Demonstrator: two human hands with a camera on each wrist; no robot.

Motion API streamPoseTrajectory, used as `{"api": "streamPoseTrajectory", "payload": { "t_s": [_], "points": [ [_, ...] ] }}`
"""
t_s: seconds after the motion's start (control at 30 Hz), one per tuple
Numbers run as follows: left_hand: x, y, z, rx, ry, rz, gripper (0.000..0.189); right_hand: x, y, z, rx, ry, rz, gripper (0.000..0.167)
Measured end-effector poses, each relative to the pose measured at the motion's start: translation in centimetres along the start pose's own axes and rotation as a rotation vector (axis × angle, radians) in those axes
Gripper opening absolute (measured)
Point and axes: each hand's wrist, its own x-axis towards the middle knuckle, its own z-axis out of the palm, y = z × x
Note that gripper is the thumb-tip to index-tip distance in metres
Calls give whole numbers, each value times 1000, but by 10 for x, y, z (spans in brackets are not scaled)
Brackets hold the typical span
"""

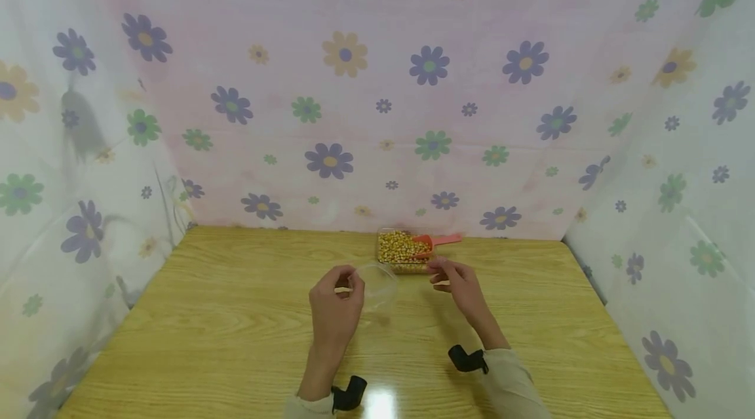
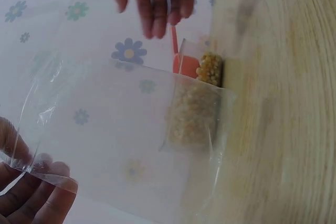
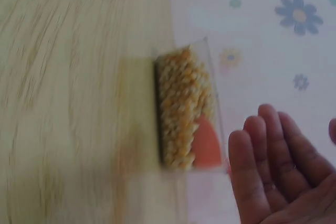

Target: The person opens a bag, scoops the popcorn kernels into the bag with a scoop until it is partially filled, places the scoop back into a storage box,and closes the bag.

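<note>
My left hand [image 1: 337, 306] pinches the edge of a clear plastic bag [image 1: 379, 288] between thumb and fingers. Spread wide in the left wrist view, the see-through bag [image 2: 121, 145] overlaps part of the corn. A clear rectangular container [image 1: 407, 269] full of yellow corn kernels [image 1: 396, 246] stands near the back of the table. In the kernels lies the blade of a red scoop [image 1: 423, 243], its pink-red handle sticking out over the right rim. My right hand [image 1: 462, 284], holding nothing, hovers just in front of the container's right corner with its fingers [image 3: 254, 156] loosely extended.
The wood-grain table [image 1: 224, 314] reaches back to a flower-printed cloth [image 1: 377, 111] that hangs behind it and along both sides. Black wrist mounts [image 1: 349, 394] sit on both forearms at the sleeve cuffs.
</note>
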Motion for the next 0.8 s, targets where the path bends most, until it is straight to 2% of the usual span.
{"api": "streamPoseTrajectory", "payload": {
  "t_s": [0.17, 0.3, 0.43, 0.53, 0.63, 0.7, 0.8],
  "points": [
    [-4, -2, 0, -44, 20, -68, 9, 22, 15, -16, 5, 186, 87, 44],
    [-7, -3, 1, -52, 39, -85, 10, 42, 19, -27, -24, 277, 121, 47],
    [-9, -4, 0, -49, 47, -95, 11, 60, 21, -34, -37, 286, 191, 56],
    [-10, -5, 0, -46, 61, -96, 11, 71, 21, -36, 4, 263, 248, 63],
    [-11, -6, -1, -44, 79, -92, 12, 79, 21, -36, 48, 245, 280, 61],
    [-11, -7, -2, -40, 90, -90, 12, 82, 23, -34, 52, 240, 266, 56],
    [-12, -9, -3, -35, 103, -88, 13, 84, 26, -31, 37, 249, 199, 46]
  ]
}}
